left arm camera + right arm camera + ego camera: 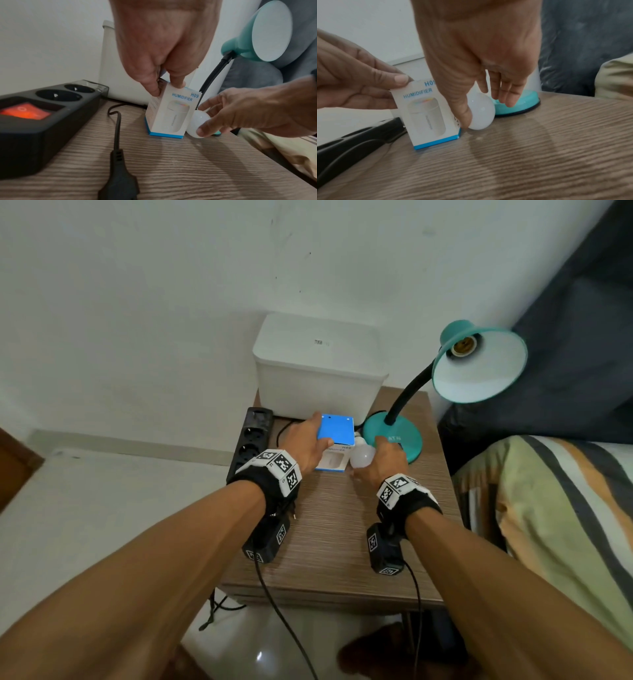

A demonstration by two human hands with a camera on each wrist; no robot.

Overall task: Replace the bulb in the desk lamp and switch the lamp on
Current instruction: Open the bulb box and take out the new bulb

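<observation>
The teal desk lamp [479,364] stands at the table's back right, its socket [462,347] empty and its shade tipped toward me. A white bulb [362,456] [197,123] [481,112] lies on the table between a humidifier box [335,429] [171,112] [426,115] and the lamp base [400,436]. My right hand [380,453] [485,109] grips the bulb, thumb on its near side and index finger behind it, the other fingers reaching over the base. My left hand [308,440] [166,88] pinches the top of the upright box.
A black power strip [251,440] [42,115] with a lit red switch [25,111] lies along the table's left edge. A black plug [118,182] and its cord lie on the wooden table [342,542]. A white lidded bin [318,371] stands at the back. A bed [548,508] borders the right.
</observation>
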